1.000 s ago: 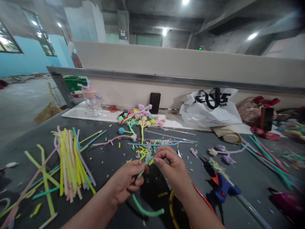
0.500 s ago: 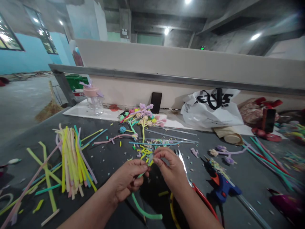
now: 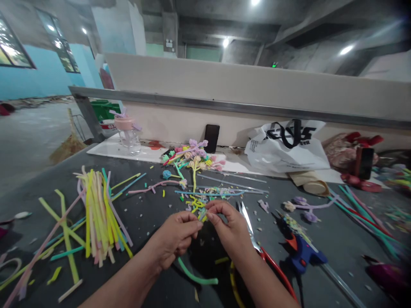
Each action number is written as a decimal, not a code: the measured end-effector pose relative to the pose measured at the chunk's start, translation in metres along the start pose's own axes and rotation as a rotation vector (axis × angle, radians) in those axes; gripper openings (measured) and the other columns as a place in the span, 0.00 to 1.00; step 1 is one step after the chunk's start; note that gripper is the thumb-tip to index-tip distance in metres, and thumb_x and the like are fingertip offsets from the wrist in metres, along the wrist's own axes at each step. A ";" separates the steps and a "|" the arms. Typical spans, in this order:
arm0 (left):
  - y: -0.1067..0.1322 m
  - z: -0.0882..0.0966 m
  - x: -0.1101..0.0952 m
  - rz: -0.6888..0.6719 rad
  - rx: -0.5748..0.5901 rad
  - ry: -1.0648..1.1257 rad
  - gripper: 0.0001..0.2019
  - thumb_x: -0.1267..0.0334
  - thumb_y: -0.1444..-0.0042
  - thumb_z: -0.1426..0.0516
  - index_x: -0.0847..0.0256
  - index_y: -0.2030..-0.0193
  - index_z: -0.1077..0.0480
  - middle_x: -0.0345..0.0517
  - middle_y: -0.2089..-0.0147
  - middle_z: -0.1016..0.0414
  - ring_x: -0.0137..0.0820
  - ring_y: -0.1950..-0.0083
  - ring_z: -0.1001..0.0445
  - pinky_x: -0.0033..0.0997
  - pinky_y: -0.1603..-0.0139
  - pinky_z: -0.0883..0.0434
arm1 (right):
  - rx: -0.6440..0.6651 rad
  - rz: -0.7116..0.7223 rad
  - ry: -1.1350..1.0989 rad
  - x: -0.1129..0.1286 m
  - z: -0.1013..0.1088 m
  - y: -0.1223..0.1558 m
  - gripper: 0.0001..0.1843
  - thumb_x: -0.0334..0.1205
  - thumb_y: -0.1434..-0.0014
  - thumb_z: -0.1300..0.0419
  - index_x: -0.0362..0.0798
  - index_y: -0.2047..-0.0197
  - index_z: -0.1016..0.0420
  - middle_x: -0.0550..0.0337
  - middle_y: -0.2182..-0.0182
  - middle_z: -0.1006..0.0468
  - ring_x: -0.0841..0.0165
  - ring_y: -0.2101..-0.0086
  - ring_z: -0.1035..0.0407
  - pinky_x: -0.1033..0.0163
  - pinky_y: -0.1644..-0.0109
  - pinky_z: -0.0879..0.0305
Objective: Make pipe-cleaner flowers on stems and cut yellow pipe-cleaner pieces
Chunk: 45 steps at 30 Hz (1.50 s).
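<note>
Our left hand (image 3: 175,236) pinches the green stem (image 3: 199,280), whose free end curves out below the palm. Our right hand (image 3: 228,226) has thumb and forefinger together at the tuft (image 3: 202,214) between both hands; whether they grip it, we cannot tell.

Held stem (image 3: 194,276) left of scissors (image 3: 257,245)

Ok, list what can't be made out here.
All in the head view:
Green stem: upper part hidden by the left hand.
Right hand: whether it holds anything is unclear; the coloured pieces there are too small.
Scissors: handles partly hidden behind the right forearm.
White bag: contents hidden by its side.
Purple object: blurred near the right edge.
</note>
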State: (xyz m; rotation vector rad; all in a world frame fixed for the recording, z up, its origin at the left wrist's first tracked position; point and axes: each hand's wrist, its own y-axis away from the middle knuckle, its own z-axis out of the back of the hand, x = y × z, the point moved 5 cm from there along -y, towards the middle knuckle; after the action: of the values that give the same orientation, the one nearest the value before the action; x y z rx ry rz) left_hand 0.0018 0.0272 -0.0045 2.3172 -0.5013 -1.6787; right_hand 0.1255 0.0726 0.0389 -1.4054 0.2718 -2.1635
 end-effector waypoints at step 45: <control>0.002 0.005 -0.007 -0.044 -0.072 -0.135 0.14 0.53 0.53 0.44 0.59 0.75 0.42 0.27 0.86 0.48 0.15 0.88 0.60 0.19 0.87 0.62 | 0.029 -0.150 -0.238 -0.011 -0.007 0.003 0.02 0.34 0.49 0.42 0.48 0.72 0.32 0.56 0.64 0.25 0.65 0.61 0.31 0.60 0.57 0.36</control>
State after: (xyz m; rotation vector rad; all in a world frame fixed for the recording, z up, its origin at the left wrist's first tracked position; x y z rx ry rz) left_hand -0.0055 0.0287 0.0004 2.1899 -0.4105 -1.8511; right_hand 0.1238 0.0750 0.0253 -1.6950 0.0469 -2.0798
